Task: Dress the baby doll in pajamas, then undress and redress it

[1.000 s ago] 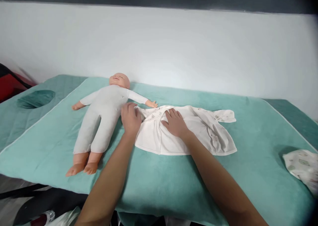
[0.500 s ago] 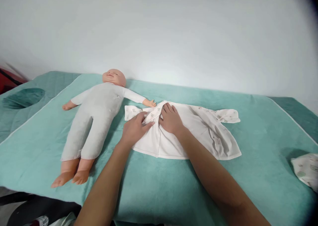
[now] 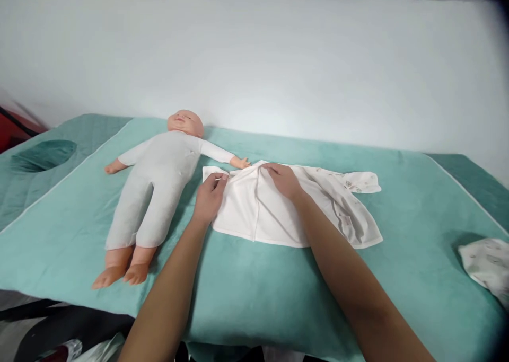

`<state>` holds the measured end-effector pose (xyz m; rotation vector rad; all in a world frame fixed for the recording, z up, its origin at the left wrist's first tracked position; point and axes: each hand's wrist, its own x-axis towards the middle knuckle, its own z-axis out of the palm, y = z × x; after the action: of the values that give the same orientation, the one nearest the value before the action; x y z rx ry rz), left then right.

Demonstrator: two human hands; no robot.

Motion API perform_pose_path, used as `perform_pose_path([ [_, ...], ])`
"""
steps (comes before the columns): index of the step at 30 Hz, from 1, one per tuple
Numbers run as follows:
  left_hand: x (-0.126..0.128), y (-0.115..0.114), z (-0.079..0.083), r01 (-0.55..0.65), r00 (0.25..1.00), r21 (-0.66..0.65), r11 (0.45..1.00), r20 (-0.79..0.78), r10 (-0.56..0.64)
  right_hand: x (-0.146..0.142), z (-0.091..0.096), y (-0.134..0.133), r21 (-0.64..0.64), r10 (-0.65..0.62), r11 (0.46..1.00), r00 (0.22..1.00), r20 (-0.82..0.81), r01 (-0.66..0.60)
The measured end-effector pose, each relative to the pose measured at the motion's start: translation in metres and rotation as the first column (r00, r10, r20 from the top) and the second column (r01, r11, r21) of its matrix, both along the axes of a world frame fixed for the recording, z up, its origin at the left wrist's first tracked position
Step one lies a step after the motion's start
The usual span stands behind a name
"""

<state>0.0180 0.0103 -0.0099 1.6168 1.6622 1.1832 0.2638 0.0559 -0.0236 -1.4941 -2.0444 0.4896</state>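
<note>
A white baby shirt (image 3: 278, 221) with small prints on its sleeves lies spread open on the green cover. My left hand (image 3: 209, 196) pinches the cloth by the left sleeve, thumb and fingertips together at the edge. At the neckline, my right hand (image 3: 284, 181) has its fingers closed on the fabric; its fingertips are partly hidden. To the left a baby doll (image 3: 159, 166) in a white body lies on its back, one arm stretched toward the shirt, its hand close to the left sleeve.
The green cover (image 3: 238, 288) runs over a padded table up to a white wall (image 3: 278, 65). A bundled printed cloth (image 3: 487, 264) lies at the right edge. On the left is a padded section with an oval hollow (image 3: 43, 155). Dark items lie below the front edge.
My left hand has drawn the left front of the shirt outward, so plain inner cloth now shows there. My right hand has shifted slightly and closed at the neckline. The view has moved slightly.
</note>
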Motion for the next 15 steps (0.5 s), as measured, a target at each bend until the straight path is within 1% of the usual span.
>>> perform_pose_path([
  [1,0.000,0.000,-0.001,0.004,1.000,0.005,1.000,0.013,-0.004,0.003,-0.001,-0.005,0.002,-0.045,0.999,0.999,0.019,0.045],
  [2,0.000,0.001,-0.002,0.009,1.000,0.011,1.000,0.024,-0.009,0.006,-0.001,-0.012,0.018,-0.065,0.998,0.996,0.068,0.064],
  [5,-0.001,0.000,-0.005,0.019,0.999,0.043,0.999,0.047,-0.021,0.012,-0.004,-0.037,0.074,-0.068,0.996,0.962,0.265,0.050],
  [7,-0.002,-0.004,-0.006,0.021,0.998,0.058,0.998,0.052,-0.024,0.014,-0.005,-0.055,0.098,-0.112,0.992,0.933,0.342,0.083],
  [9,-0.004,-0.011,-0.006,0.022,0.998,0.060,0.998,0.060,-0.026,0.018,-0.005,-0.070,0.142,-0.208,0.976,0.910,0.359,0.167],
  [11,-0.005,-0.018,-0.006,0.020,0.997,0.063,0.998,0.075,-0.025,0.024,-0.003,-0.078,0.189,-0.325,0.943,0.880,0.346,0.274],
  [13,-0.007,-0.022,-0.008,0.008,0.995,0.073,0.997,0.094,-0.015,0.030,0.000,-0.077,0.208,-0.423,0.905,0.844,0.330,0.372],
  [15,-0.007,-0.024,-0.009,-0.009,0.994,0.084,0.996,0.111,-0.001,0.035,0.002,-0.070,0.200,-0.471,0.882,0.820,0.325,0.427],
])
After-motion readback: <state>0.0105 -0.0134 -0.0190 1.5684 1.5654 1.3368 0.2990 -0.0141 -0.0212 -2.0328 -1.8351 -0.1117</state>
